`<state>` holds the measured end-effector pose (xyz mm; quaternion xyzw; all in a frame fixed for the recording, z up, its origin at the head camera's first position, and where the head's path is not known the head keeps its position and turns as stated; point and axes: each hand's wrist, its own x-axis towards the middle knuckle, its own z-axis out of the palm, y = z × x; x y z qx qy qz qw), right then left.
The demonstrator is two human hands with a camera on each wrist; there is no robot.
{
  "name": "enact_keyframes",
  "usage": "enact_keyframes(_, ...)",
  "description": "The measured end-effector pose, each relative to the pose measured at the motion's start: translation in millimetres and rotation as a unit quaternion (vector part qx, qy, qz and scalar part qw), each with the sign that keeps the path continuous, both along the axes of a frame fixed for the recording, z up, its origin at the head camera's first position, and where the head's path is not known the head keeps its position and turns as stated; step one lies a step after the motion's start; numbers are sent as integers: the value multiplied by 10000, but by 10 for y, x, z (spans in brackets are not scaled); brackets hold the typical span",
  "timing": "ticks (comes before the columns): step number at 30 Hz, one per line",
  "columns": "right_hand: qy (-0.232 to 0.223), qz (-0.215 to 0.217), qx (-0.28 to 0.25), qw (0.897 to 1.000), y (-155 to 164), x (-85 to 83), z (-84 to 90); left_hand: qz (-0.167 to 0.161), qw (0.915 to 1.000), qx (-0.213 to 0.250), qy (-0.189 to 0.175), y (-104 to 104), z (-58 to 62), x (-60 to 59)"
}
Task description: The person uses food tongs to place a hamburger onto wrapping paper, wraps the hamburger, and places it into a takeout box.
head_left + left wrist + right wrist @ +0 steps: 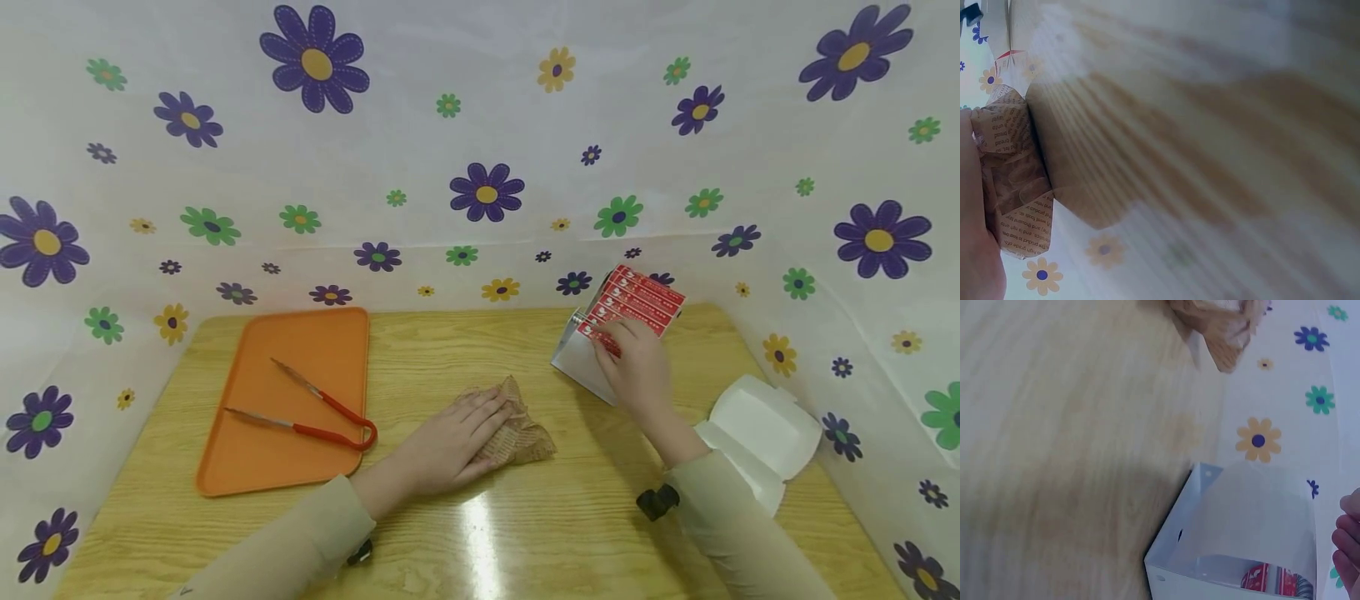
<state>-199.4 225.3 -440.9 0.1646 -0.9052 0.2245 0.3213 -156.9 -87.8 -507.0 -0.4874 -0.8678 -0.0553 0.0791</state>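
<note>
My left hand [457, 442] rests flat, fingers extended, on a bundle of brown newsprint-patterned wrapping paper [521, 437]. In the left wrist view the printed wrapping paper [1016, 181] stands up in folds beside the palm; its contents are hidden. At the back right, my right hand [637, 367] is at the lower front of a grey label dispenser [581, 367], its curled fingertips pinching the edge of a red label [645, 304]. The right wrist view shows the dispenser's open side [1191, 512], with pale backing sheet hanging over it and a red roll [1269, 578] inside.
An orange tray [322, 333] lies at the left, with red-handled tongs [322, 429] across it. Beside my right forearm sits an open white foam box [765, 425]. A flower-printed sheet [412, 150] walls the wooden table [420, 358] at the back and sides.
</note>
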Motion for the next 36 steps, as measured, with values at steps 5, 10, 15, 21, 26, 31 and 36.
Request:
enact_keyframes(5,-539,-270,-246,9979,62,-133,38,54,9999,-77,-76,9,-2,8)
enact_keyframes(10,-967,-329,-324,9942,83,-210,50,68,9999,-54,-102,12,-15,17)
enact_keyframes(15,-1173,-304,-326,9921,88,-258,31,82,9998,-76,-137,13,-26,17)
enact_keyframes(21,-1188,-307,-284,9920,86,-288,-2,80,9997,-53,-210,14,-23,15)
enact_keyframes(26,-1085,-339,-142,9934,64,-308,-29,23,9999,48,-132,7,-18,18)
enact_keyframes(31,-927,-435,37,9947,35,-330,-48,38,9999,-8,-108,3,-11,20)
enact_keyframes(36,-753,-445,103,9961,18,-345,-64,61,9999,-30,-138,1,1,22)
